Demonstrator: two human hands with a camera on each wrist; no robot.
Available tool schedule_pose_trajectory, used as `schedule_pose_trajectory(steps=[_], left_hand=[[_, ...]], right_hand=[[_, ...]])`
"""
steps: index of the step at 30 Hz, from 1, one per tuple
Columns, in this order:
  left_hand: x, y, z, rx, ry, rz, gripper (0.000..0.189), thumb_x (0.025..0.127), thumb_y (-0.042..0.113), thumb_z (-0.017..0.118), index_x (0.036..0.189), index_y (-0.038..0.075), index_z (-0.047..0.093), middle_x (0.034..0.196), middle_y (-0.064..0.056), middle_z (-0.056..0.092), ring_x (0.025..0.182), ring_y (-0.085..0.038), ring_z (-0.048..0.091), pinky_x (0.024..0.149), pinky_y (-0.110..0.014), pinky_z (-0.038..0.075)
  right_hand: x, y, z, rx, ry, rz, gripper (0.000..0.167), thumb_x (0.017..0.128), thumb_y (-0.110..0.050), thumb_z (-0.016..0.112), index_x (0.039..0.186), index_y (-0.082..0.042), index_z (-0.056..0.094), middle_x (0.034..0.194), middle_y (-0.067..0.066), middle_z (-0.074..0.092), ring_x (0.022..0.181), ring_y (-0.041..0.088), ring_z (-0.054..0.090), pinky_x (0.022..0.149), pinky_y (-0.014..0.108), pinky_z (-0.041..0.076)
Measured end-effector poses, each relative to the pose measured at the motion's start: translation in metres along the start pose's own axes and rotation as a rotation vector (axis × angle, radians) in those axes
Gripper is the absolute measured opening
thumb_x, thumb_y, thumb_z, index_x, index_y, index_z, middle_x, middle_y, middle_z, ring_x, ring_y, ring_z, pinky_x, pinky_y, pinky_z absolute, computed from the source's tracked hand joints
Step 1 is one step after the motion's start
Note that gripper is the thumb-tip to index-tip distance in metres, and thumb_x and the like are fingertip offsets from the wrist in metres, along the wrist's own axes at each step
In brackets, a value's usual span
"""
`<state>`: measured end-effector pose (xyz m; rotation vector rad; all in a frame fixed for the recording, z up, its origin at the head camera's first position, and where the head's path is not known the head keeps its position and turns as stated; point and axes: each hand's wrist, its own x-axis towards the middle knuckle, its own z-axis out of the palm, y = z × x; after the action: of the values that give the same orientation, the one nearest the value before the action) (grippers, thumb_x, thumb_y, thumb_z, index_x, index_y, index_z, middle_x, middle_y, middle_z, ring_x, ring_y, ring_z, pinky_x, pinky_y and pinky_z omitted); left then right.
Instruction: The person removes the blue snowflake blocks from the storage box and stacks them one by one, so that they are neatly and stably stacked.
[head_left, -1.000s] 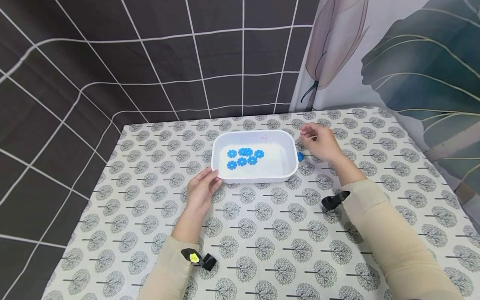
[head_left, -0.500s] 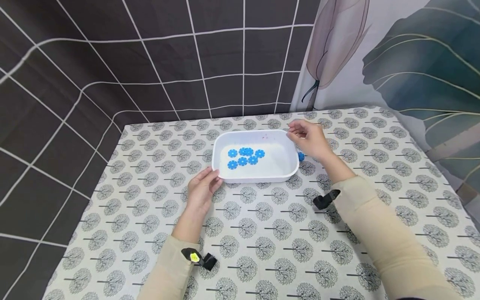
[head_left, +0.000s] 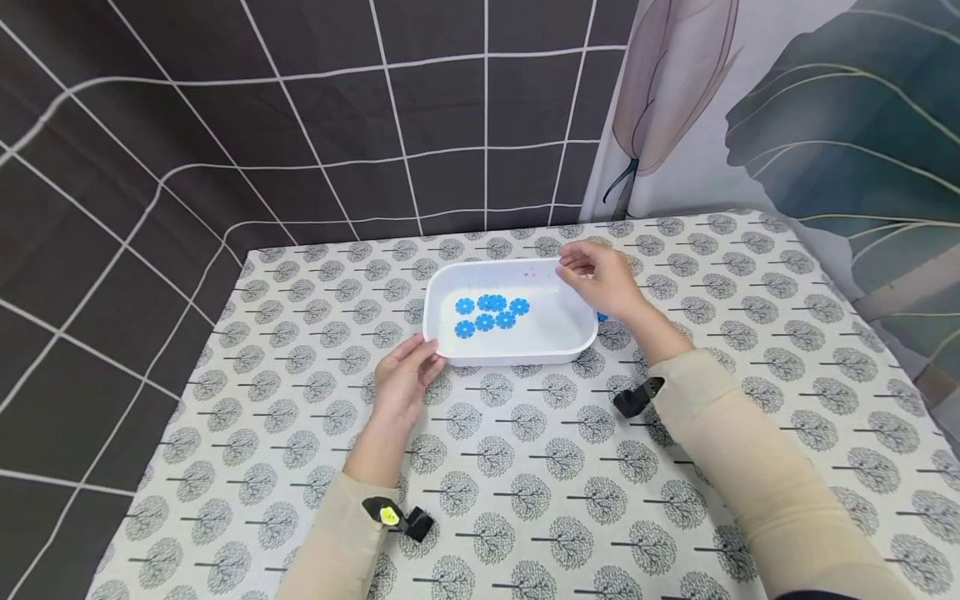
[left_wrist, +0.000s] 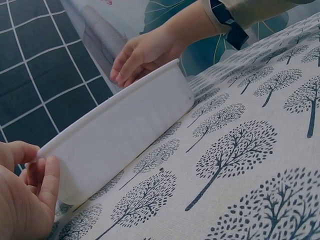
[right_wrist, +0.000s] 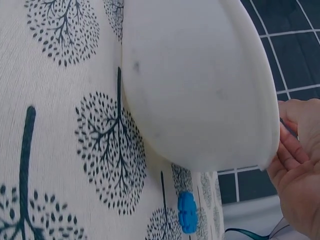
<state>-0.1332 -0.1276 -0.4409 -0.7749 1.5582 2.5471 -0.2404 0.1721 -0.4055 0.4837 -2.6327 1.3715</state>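
A white plastic tub (head_left: 513, 360) stands on the cloth, with several blue snowflake discs (head_left: 465, 330) lying flat on its floor, mostly toward the left half. My left hand (head_left: 402, 377) pinches the tub's front left corner, thumb over the rim and fingers against the outside wall, as the left wrist view also shows. Above the tub's back right rim is my right hand (head_left: 600, 279), its fingers bent inward over the inside. Whether anything sits between those fingertips is hidden. Outside the right end lies another blue snowflake disc (right_wrist: 187, 212), partly covered by the right hand in the head view.
A tree-print cloth (head_left: 562, 500) covers the table. Behind it hangs a dark curtain with a white grid (head_left: 442, 183), and a leaf-patterned curtain (head_left: 840, 150) is at the right. Black straps (head_left: 637, 398) with cameras are on both wrists.
My right hand has moved left, from beside the tub to over its back right rim. The left hand stays at its corner, and the tub and discs have not visibly shifted.
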Motion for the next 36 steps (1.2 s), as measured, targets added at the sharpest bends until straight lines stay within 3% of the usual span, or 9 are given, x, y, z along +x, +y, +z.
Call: schedule_pose_trajectory(steps=[10,29,36], left_hand=[[-0.001,0.0,0.0,0.01,0.002,0.002,0.028,0.09,-0.001,0.071,0.117,-0.001,0.062,0.099,-0.008,0.065,0.084,-0.014,0.066,0.088,-0.024,0.063],[-0.002,-0.001,0.001,-0.001,0.002,0.01,0.03,0.09,-0.002,0.071,0.119,-0.001,0.061,0.102,-0.009,0.065,0.086,-0.014,0.066,0.089,-0.025,0.062],[-0.002,-0.001,0.001,0.004,-0.001,0.015,0.03,0.089,-0.001,0.072,0.118,-0.001,0.062,0.101,-0.008,0.065,0.084,-0.014,0.067,0.088,-0.024,0.063]], right_hand=[[0.006,-0.011,0.019,0.01,-0.075,-0.042,0.028,0.094,-0.001,0.069,0.119,0.011,0.063,0.107,0.022,0.07,0.095,0.031,0.067,0.088,0.039,0.061],[0.012,-0.018,0.044,-0.001,-0.164,-0.019,0.028,0.095,-0.005,0.068,0.12,0.008,0.062,0.107,0.02,0.069,0.099,0.031,0.066,0.095,0.039,0.06],[0.016,-0.018,0.05,-0.053,-0.19,0.008,0.029,0.095,-0.009,0.07,0.12,0.006,0.064,0.103,0.017,0.069,0.095,0.03,0.065,0.09,0.038,0.06]])
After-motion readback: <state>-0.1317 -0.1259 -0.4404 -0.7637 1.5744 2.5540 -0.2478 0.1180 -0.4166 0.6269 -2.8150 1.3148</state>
